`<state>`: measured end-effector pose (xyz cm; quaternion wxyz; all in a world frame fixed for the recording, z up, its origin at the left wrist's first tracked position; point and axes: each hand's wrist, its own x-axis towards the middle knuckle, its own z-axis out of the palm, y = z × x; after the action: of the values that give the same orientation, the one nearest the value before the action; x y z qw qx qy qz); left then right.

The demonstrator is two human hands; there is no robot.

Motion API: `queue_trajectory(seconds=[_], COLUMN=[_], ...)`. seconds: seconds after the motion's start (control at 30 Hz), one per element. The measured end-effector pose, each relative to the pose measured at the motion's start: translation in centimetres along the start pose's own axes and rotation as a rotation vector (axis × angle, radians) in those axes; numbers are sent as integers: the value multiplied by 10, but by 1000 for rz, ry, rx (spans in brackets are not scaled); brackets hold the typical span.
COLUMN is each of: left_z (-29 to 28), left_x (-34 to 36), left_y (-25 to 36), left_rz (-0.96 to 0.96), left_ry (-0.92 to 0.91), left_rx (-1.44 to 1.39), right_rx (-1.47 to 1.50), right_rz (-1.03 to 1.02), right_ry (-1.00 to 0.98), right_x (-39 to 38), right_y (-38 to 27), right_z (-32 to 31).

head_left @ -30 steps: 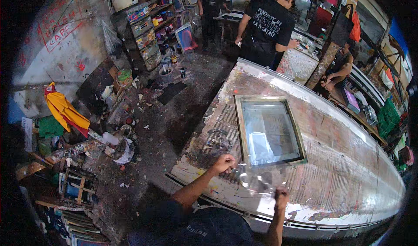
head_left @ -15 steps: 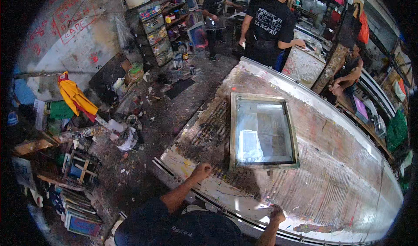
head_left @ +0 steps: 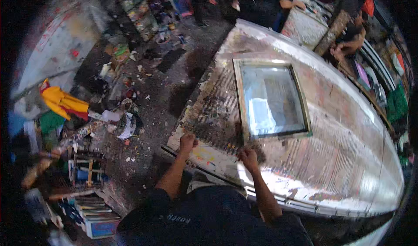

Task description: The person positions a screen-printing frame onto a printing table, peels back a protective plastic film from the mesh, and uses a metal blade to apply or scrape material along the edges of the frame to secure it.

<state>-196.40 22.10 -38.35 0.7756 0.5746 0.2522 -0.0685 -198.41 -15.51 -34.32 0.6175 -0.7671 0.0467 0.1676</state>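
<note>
My left hand (head_left: pixel 188 144) is closed in a loose fist over the paint-spotted front left part of the table. Nothing shows in its fingers, though blur hides detail. My right hand (head_left: pixel 249 156) is beside the near left corner of a wood-framed screen panel (head_left: pixel 308 125). Its fingers are curled. Whether they touch the frame or hold something small cannot be made out. Lying flat on the table (head_left: pixel 331 152), the panel has a pale translucent face with a bright reflection. The tabletop is ridged and stained, with white worn borders.
Two people stand beyond the far edge, and another person (head_left: pixel 348 41) sits at the right. Leftward, the littered floor holds a yellow cloth (head_left: pixel 65 101), a small wooden stool (head_left: pixel 89 170) and a stack of frames (head_left: pixel 98 220). A metal rail (head_left: pixel 305 202) runs along the table's front.
My right hand has moved left along the front toward the panel's near left corner. My left hand has shifted toward the table's left front edge. The view has tilted and turned, blurring the picture.
</note>
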Motion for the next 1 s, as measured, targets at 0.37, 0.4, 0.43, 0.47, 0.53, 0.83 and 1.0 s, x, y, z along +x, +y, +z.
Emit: queue_trajectory(seconds=[0.37,0.4,0.43,0.47,0.53,0.83,1.0], left_z=[109,135,158,181,212,151,-6], left_x=[220,237,253,268,295,272,151], left_y=[82,86,91,95,104,89,61], left_rz=[-112,-195,-286,-264,-227,258,-83], left_ry=[-199,-174,-147,-147,-185,-439,-413], left_rx=[474,368,251,243,185,195,369], right_rx=[23,62,77,132,148,231,1018], right_rz=[293,369,380,415,466,440,265], right_ry=[295,303,317,332,332,212,265], right_x=[-28,-34,-40,-42,-39,81,102], right_y=[-12,-12,-14,-16,-23,-65,-58], right_z=[99,104,110,115,120,118,138])
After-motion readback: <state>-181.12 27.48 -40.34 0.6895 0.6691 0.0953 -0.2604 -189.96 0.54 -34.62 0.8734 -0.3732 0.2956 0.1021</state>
